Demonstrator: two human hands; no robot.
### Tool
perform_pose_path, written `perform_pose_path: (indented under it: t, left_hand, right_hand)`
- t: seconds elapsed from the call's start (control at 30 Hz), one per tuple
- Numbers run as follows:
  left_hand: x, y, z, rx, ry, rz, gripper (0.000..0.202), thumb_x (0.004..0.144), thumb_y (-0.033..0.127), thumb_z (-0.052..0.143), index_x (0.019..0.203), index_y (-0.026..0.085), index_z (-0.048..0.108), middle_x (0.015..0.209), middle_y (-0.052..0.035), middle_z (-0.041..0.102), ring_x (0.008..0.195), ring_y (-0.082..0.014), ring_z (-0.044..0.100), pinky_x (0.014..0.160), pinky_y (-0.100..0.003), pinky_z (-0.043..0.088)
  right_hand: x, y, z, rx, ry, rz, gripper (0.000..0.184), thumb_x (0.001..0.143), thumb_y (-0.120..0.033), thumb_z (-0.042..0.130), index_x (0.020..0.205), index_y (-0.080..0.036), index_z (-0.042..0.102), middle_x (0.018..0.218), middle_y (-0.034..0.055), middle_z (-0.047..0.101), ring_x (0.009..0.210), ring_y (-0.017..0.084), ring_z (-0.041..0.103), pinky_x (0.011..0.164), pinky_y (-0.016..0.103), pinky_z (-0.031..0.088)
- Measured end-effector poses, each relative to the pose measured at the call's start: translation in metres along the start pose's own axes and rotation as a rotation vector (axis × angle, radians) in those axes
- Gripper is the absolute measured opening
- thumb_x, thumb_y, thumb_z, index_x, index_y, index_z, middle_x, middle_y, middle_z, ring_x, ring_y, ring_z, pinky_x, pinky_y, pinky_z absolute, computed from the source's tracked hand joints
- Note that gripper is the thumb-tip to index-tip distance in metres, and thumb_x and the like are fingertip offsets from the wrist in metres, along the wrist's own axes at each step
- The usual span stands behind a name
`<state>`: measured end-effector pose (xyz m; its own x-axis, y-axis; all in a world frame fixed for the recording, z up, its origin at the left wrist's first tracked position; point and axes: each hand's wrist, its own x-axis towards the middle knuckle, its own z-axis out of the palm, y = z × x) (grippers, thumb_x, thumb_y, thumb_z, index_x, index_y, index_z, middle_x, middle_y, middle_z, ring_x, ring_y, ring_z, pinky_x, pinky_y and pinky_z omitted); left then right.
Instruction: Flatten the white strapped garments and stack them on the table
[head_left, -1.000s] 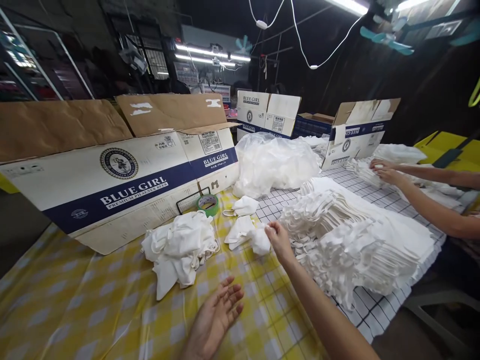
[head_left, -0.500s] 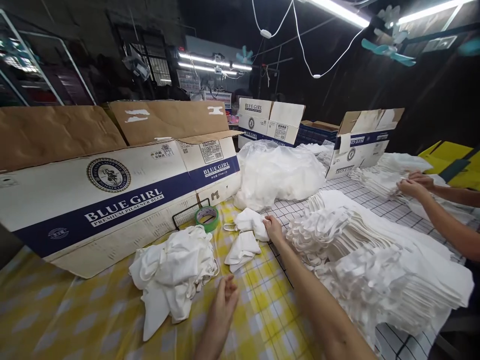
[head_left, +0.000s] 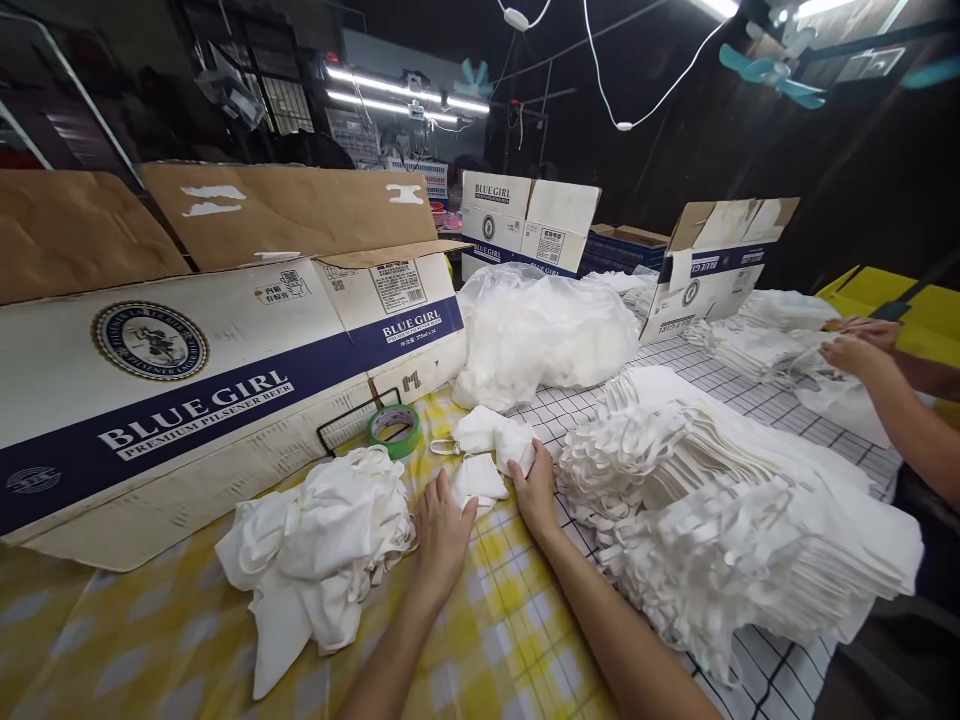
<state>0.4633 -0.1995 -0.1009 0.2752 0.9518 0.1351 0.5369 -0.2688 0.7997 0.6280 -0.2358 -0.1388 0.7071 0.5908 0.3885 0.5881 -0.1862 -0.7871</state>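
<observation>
My left hand (head_left: 444, 528) is open, fingers apart, at the near left edge of a small folded white cloth (head_left: 480, 480). My right hand (head_left: 535, 492) has thumb and fingers around the right end of a second white cloth bundle (head_left: 501, 436), just behind the first. A thin loop sticks out from that bundle's left side. To the left lies a crumpled heap of white cloth pieces (head_left: 322, 545) with straps. On the right is a large layered stack of white cloth pieces (head_left: 720, 500) with many looped straps along its left side.
A roll of green tape (head_left: 394, 430) lies by a large beer carton (head_left: 225, 390). Behind sit a clear plastic bag of white material (head_left: 547, 335) and more cartons (head_left: 525, 225). At right, a co-worker's hands (head_left: 862, 345) handle white pieces. A yellow checked cloth (head_left: 180, 620) covers the table.
My left hand has moved forward to the small folded cloth, and its fingers have spread. My right hand has shifted its hold at the bundle's right end. The view has shifted slightly.
</observation>
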Motion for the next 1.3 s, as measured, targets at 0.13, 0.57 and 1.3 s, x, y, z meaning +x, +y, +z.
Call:
perform_pose_path:
  t: [0.13,0.57,1.3]
  left_hand:
    - [0.005,-0.004,0.009,0.387,-0.042,0.009,0.048,0.078,0.036,0.052,0.118,0.010,0.045,0.117,-0.0164,0.048,0.112,-0.0321,0.040,0.093,-0.043,0.028]
    - [-0.003,-0.002,-0.009,-0.005,-0.187,-0.049,0.022,0.078,0.037,0.048,0.083,0.017,0.053,0.071,-0.0023,0.057,0.072,-0.0218,0.056,0.068,-0.033,0.041]
    - [-0.144,0.044,-0.116,-1.103,-0.679,-0.416,0.053,0.075,0.021,0.060,0.126,0.015,0.046,0.093,-0.0093,0.065,0.066,-0.0134,0.058,0.057,-0.020,0.044]
  right_hand:
    - [0.005,0.002,0.008,0.028,-0.033,0.001,0.064,0.078,-0.035,0.049,0.134,-0.010,0.029,0.133,0.0162,0.041,0.123,0.025,0.037,0.101,0.038,0.030]
    - [-0.006,-0.008,-0.002,-0.105,-0.153,-0.131,0.082,0.080,-0.034,0.049,0.143,-0.012,0.002,0.148,0.0146,0.017,0.136,0.027,0.013,0.107,0.048,0.014]
    - [-0.126,-0.099,-0.128,1.054,-0.912,0.443,0.027,0.077,-0.033,0.065,0.098,-0.017,0.061,0.088,0.0032,0.063,0.074,0.012,0.056,0.067,0.024,0.042]
